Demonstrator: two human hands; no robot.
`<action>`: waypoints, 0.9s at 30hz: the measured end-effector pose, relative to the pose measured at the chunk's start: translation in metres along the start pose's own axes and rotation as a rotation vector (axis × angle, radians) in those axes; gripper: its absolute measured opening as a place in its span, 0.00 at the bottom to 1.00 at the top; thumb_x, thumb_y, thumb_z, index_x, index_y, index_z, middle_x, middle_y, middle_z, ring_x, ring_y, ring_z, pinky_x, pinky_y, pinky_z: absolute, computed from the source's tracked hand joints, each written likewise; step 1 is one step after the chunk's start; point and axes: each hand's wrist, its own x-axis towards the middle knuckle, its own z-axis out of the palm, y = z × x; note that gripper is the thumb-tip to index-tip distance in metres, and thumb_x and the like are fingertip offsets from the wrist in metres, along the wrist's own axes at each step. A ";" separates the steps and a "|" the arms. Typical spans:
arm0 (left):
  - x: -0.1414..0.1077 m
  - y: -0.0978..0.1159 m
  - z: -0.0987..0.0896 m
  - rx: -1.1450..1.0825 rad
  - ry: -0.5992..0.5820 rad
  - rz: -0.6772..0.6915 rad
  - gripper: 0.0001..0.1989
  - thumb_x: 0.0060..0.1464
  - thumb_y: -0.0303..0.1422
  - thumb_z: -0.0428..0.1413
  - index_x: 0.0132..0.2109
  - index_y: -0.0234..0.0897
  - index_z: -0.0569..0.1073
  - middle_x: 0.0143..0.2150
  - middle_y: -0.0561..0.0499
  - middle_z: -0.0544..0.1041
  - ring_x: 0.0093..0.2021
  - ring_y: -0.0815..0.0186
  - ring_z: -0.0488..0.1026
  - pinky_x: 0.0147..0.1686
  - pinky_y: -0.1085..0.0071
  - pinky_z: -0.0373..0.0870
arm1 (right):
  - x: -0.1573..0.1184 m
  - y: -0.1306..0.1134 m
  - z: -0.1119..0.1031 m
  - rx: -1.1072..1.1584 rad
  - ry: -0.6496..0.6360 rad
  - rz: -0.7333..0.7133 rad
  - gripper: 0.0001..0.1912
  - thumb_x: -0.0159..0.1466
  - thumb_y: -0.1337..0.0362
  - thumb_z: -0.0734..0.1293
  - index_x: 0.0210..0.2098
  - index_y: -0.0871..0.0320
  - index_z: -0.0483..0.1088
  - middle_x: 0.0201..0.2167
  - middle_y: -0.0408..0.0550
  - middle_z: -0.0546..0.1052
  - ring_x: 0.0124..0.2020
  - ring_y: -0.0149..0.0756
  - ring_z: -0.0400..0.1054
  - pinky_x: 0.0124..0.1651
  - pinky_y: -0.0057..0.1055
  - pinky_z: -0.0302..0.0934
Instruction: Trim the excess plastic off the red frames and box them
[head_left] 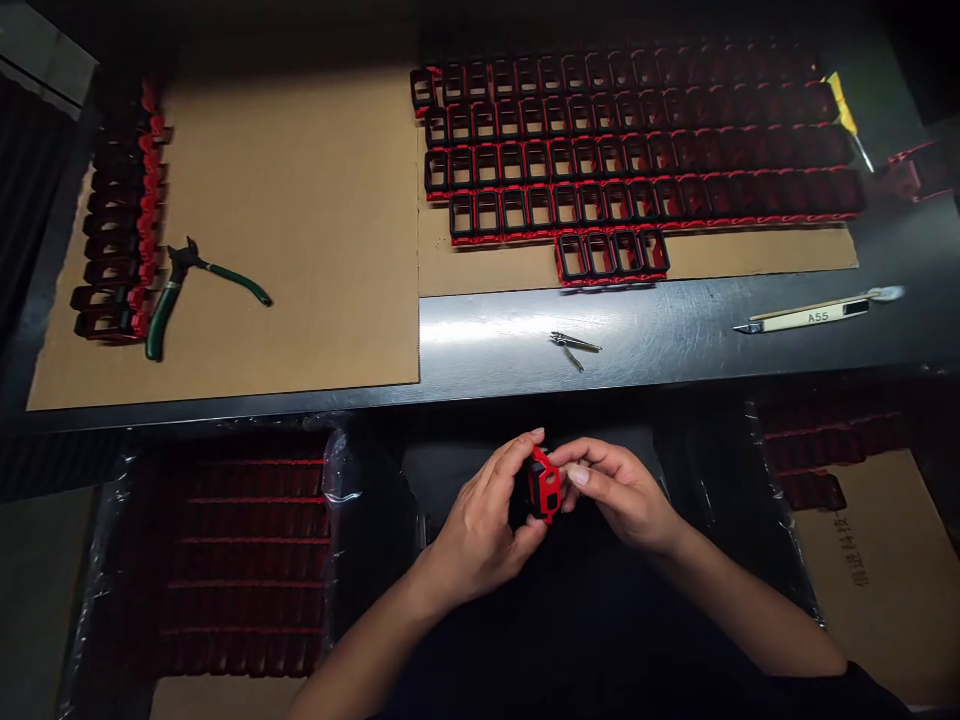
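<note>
In the head view, a small red-and-black plastic housing is held up in front of my body, below the bench edge. My left hand is closed around it, fingers along its top and thumb under its lower end. From the right, my right hand has its bent fingers and thumb at the red side of the same piece. Whether anything small sits between those right fingertips is hidden. On the metal bench beyond my hands lie small metal clippers.
Rows of similar black-and-red frames cover cardboard at the back. More pieces line the left, beside green-handled pliers. A cutter marked A55 and a yellow-handled tool lie right. Plastic-lined boxes flank me, the left one holding stacked frames.
</note>
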 end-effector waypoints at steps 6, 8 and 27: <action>-0.001 -0.002 0.001 0.111 -0.029 0.063 0.49 0.57 0.20 0.55 0.74 0.37 0.33 0.67 0.31 0.66 0.65 0.49 0.68 0.59 0.48 0.73 | 0.003 -0.003 0.004 -0.019 0.002 0.042 0.15 0.61 0.54 0.75 0.39 0.59 0.78 0.29 0.45 0.79 0.27 0.29 0.72 0.31 0.26 0.69; 0.000 -0.004 0.001 0.142 -0.033 0.100 0.50 0.57 0.19 0.54 0.74 0.37 0.31 0.66 0.31 0.67 0.64 0.49 0.69 0.59 0.47 0.73 | 0.004 -0.002 0.005 -0.024 -0.001 0.062 0.15 0.61 0.54 0.75 0.37 0.60 0.77 0.28 0.44 0.79 0.27 0.29 0.72 0.32 0.26 0.69; 0.004 0.004 -0.014 -0.192 -0.145 0.095 0.50 0.60 0.24 0.57 0.74 0.44 0.30 0.69 0.35 0.64 0.71 0.52 0.60 0.68 0.42 0.59 | 0.007 0.010 -0.006 0.448 -0.089 0.268 0.15 0.59 0.54 0.76 0.33 0.60 0.74 0.27 0.46 0.79 0.27 0.33 0.75 0.29 0.27 0.73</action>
